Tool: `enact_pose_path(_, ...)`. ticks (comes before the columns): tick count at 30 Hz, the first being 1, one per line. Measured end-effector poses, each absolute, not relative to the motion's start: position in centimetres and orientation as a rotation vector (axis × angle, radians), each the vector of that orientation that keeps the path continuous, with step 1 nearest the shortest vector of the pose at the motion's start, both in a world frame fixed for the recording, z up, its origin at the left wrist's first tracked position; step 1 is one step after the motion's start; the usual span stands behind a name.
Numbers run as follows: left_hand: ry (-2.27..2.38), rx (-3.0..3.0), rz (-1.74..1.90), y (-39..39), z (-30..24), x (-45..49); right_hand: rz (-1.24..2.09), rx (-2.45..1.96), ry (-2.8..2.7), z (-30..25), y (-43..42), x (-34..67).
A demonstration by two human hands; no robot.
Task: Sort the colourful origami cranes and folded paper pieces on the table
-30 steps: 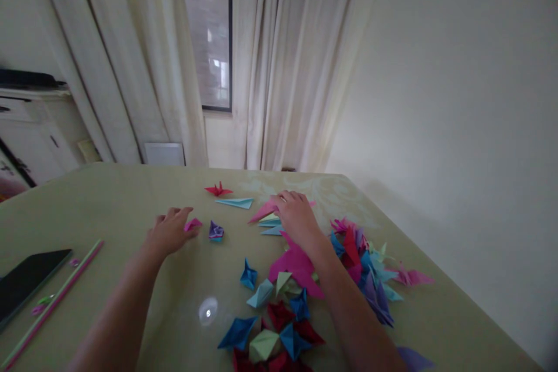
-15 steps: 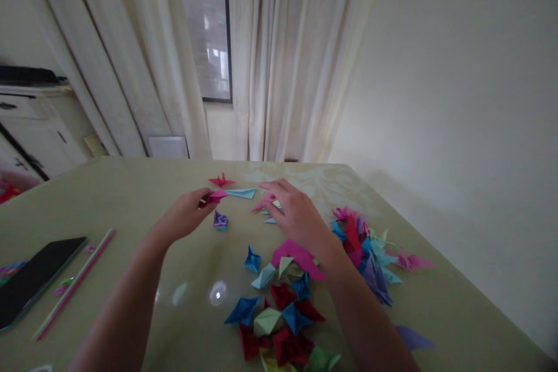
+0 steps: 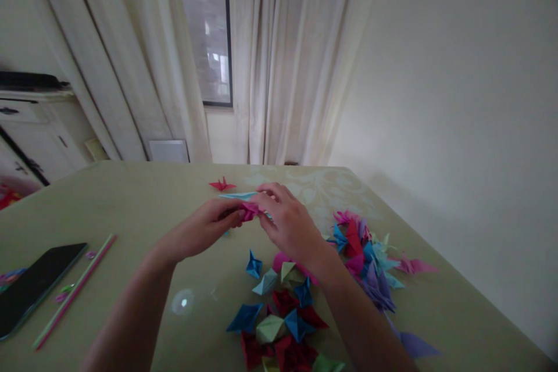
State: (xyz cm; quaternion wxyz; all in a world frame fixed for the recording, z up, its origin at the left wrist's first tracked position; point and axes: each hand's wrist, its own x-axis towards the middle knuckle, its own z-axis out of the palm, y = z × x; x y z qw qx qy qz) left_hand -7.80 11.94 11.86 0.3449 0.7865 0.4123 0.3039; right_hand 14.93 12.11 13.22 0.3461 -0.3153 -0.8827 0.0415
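Note:
Between my two hands is a pink folded paper piece (image 3: 249, 211). My left hand (image 3: 209, 222) pinches it from the left with thumb and fingers. From the other side, the fingertips of my right hand (image 3: 290, 221) close on its right end. Just behind the fingers lies a light blue folded paper strip (image 3: 238, 195), partly hidden by my right hand. A red paper crane (image 3: 222, 184) stands farther back on the table. Below my hands are several folded paper pieces, among them a small blue one (image 3: 253, 265) and a pale green one (image 3: 270, 329).
A heap of colourful paper cranes (image 3: 370, 250) lies right of my right forearm, with a purple piece (image 3: 417, 344) nearer. On the left are a dark phone (image 3: 41, 285) and a pink and green stick (image 3: 74, 293). The table (image 3: 131, 186) ends before curtains and a wall.
My left hand has moved right with the pink piece, and my right hand has come to meet it. The small purple piece is now mostly covered by my left hand.

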Motion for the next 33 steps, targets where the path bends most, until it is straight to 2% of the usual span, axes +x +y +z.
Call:
enact_pose_path(4, 1.191, 2.162, 0.784, 11.6, 12.2, -7.1, 0.061, -0.757, -2.380, 13.0, 11.8, 14.4)
enact_pose_path(13, 1.364, 2.203, 0.872, 11.0, 12.9, -6.3, -0.122, -0.906, -2.334, 12.5, 11.9, 14.2)
enact_pose_path(19, 1.245, 2.078, 0.918, 11.4, 12.6, -6.6, -0.211, -0.884, -2.384, 12.2, 12.1, 13.8)
enact_pose_path(22, 1.212, 1.811, 1.013, 13.3, 10.5, -8.7, -0.126, -0.914, -2.315, 12.1, 12.4, 13.9)
enact_pose_path(26, 1.614, 1.704, 1.205, 16.7, 5.4, -12.7, 0.114, -0.939, -2.162, 12.3, 12.7, 14.2)
enact_pose_path(28, 1.750, 1.631, 1.111, 17.9, 2.7, -14.0, 0.239, -0.920, -2.108, 12.5, 12.8, 14.3)
enact_pose_path(33, 1.746, 1.643, 0.900, 18.5, -1.1, -13.8, 0.494, -0.852, -2.046, 12.6, 12.9, 14.2)
